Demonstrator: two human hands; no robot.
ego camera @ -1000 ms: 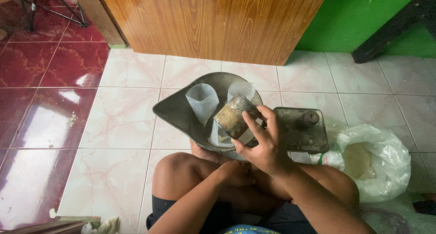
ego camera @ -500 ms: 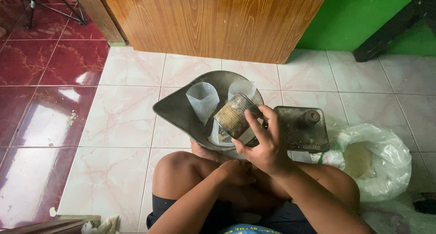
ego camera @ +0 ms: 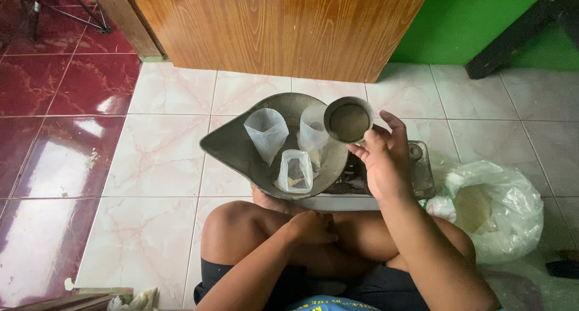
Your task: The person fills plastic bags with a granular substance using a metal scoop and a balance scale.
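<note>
The right hand grips a round tin cup upright at its fingertips, above the metal pan.

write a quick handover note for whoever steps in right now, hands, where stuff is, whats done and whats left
Right hand: holds a small round metal cup, upright with grain inside, above the scale pan.
Left hand: empty, resting on the crossed legs.
Things: three small clear bags stand in the pan on the scale. A big plastic sack of grain lies open on the floor at the right.
Done: the front bag has a little grain in it.
Left: the other bags look empty or hard to tell; none is closed.
</note>
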